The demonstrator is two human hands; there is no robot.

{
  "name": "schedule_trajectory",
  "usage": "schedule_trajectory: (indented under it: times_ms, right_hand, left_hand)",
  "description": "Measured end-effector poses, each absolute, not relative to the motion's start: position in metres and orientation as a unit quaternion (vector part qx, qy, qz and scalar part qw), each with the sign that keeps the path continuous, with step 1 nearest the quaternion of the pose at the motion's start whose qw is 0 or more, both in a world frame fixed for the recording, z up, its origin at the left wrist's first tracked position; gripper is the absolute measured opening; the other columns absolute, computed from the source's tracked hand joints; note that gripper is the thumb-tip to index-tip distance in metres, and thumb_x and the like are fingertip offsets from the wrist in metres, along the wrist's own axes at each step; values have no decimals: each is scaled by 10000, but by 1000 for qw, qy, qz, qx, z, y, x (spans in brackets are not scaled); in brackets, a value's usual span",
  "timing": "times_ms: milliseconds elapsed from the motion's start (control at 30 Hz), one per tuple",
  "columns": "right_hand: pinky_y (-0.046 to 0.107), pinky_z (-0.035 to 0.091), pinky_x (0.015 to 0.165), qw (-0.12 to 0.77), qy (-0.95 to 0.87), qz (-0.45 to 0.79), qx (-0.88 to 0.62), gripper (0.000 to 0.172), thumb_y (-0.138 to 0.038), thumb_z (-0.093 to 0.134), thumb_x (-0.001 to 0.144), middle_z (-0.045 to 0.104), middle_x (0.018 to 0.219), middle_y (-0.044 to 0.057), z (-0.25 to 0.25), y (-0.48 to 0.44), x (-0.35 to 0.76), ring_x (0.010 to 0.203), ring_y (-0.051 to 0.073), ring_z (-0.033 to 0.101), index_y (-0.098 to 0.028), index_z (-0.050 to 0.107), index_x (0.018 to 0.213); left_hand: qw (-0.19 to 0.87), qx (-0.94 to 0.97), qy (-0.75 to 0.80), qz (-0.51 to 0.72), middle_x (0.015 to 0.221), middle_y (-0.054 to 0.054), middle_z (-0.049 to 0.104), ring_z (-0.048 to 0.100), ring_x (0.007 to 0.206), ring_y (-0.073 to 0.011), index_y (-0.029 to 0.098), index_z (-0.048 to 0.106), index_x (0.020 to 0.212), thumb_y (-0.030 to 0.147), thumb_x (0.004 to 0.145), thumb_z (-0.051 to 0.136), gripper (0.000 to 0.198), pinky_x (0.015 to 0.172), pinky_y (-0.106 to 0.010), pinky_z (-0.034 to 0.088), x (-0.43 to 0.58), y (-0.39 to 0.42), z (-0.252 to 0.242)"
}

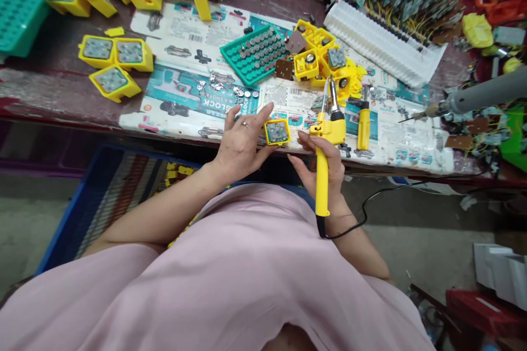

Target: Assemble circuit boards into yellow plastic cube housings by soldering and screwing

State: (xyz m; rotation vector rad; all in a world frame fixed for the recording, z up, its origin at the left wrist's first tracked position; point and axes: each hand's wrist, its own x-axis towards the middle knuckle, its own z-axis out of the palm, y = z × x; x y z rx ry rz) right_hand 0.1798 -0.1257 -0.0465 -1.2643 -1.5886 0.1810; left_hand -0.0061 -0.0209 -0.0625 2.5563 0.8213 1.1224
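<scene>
My left hand (242,142) is at the bench's front edge, its thumb and index finger around a small yellow case (277,132). A grey-green board with metal parts sits in that case, its open side up. In my right hand (329,173) is a yellow soldering gun (322,175), its metal tip pointing away from me, to the right of the case. A black cord trails from the handle's lower end. Beyond my left fingers, several coin cells (247,94) and small metal bits lie on the printed sheet.
A green tray (251,57) of round cells stands behind, beside piled yellow cases (313,46). Filled yellow cases (115,57) sit at left. A yellow-handled screwdriver (363,129) lies right. Farther right, a grey tool with a thin tip (469,96) juts in near a white rack (382,44).
</scene>
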Motion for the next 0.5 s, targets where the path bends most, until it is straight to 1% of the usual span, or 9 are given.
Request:
schedule_trajectory:
  times_ms: [100,200,267,333,400,433,500]
  right_hand:
    - [377,610,1028,513,-667,75,-536,592,-195,740,840,704,1265,79,-49,-126,180,1159,204,705,-271,468,1360]
    - [375,603,1033,503,-674,66,-537,601,-182,735,840,703,1268,88,-49,-125,181,1162,206,703,-265,462,1369]
    - [376,605,1028,500,-678,55,-537,618,-163,739,832,704,1266,93,-49,-125,182,1160,213,705,-262,460,1374]
    - [368,611,1015,496,-679,40,-540,630,-153,748,822,709,1259,92,-47,-125,185,1152,215,709,-259,465,1374]
    - [359,618,1001,495,-677,30,-543,629,-147,753,816,715,1249,87,-46,-126,187,1136,213,717,-257,473,1368]
    - [356,621,995,497,-676,27,-544,623,-143,751,816,718,1243,83,-45,-127,188,1127,210,721,-256,477,1364]
    - [354,624,988,504,-672,20,-543,605,-136,744,821,724,1232,75,-44,-128,190,1104,206,730,-257,486,1354]
  left_hand:
    - [101,865,331,364,1152,-99,701,613,1083,-306,227,276,1565,619,858,626,880,1183,-536,208,-9,-20,-63]
    - [89,860,354,357,1112,-90,692,580,1108,-322,217,331,1547,736,797,614,956,1187,-532,165,-9,-20,-62]
    - [89,870,342,344,1129,-102,685,573,1109,-323,196,332,1547,779,788,579,989,1170,-511,188,-9,-21,-57]
    - [104,889,316,314,1105,-108,696,591,1057,-311,167,299,1558,793,794,552,1020,1132,-490,247,-11,-21,-49]
    - [125,907,296,272,1056,-94,713,618,987,-285,160,254,1569,771,817,546,1011,1086,-468,307,-14,-19,-37]
    - [130,914,293,251,1067,-93,716,626,982,-279,164,240,1571,752,827,553,998,1068,-460,330,-16,-17,-32]
    - [128,921,292,222,1209,-130,688,621,1076,-298,166,240,1567,716,831,577,978,1058,-459,351,-18,-11,-22]
